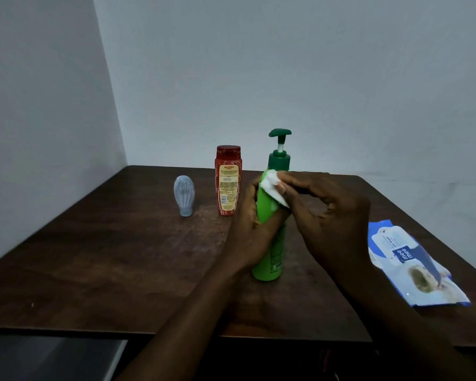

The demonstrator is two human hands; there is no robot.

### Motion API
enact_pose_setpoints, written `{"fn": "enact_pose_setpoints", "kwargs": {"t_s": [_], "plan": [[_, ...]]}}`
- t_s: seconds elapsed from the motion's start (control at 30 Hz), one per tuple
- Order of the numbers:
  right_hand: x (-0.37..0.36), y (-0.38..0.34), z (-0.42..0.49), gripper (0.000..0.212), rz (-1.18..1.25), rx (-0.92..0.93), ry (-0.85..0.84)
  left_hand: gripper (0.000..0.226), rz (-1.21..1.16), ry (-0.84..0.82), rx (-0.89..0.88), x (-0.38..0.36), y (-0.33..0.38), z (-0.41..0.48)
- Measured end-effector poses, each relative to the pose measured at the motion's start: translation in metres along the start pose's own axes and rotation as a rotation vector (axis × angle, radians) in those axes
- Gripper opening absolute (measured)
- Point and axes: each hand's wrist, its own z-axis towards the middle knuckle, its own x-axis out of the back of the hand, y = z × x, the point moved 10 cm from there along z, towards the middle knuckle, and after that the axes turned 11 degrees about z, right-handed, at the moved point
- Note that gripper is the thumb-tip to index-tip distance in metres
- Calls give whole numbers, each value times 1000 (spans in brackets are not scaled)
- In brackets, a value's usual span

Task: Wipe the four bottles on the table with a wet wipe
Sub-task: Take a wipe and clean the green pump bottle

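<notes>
A dark wooden table (99, 259) with a worn, faintly scuffed grain fills the lower half of the frame, set into the corner of two plain pale walls.

Left of centre stands a small pale blue bottle (184, 195), bulb-shaped with raised ribs, resting on its narrow cap. Just to its right is a red bottle (228, 180), upright and flat-sided, glossy plastic with a cream printed label and a red cap.

At centre stands a tall green pump bottle (270, 243), smooth and cylindrical, its darker green pump head reaching into the middle of the frame. The left hand (249, 224) is wrapped around its middle, closed on the bottle. The right hand (322, 213) pinches a soft, crumpled white wet wipe (272, 185) against the bottle's shoulder, fingers closed on the cloth.

At the right edge lies a flat, crinkly blue and white wipes pack (412, 259), its opening showing.

Only three bottles are visible (the fourth cannot be found in this view).

Likely risks: the wet plastic may turn slippery, so the tall bottle could slide in the left hand's grip, tip, and knock the red bottle close behind. Pressing near the pump could also push out some liquid.
</notes>
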Motion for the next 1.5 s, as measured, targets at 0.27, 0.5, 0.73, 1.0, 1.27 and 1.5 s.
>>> {"fn": "enact_pose_setpoints", "kwargs": {"t_s": [0.27, 0.5, 0.73, 1.0, 1.27, 1.5], "plan": [[-27, -12, 19, 16, -174, 21, -109, 59, 97, -115, -43, -15, 2, -10], [-22, -13, 16, 16, -174, 18, -96, 63, 95, -101, -45, -15, 7, -12], [20, 13, 3, 13, 61, -219, 122, 89, 46, -67, 11, -4, 1, -5], [10, -13, 15, 13, -66, -2, 107, 73, 89, 9, 35, 2, -3, -3], [-7, -23, 20, 8, -130, 171, 105, 63, 113, 38, -3, 3, -5, -3], [13, 35, -4, 22, 142, -345, 234, 66, 149, 45, 13, 1, -1, -3]]}}
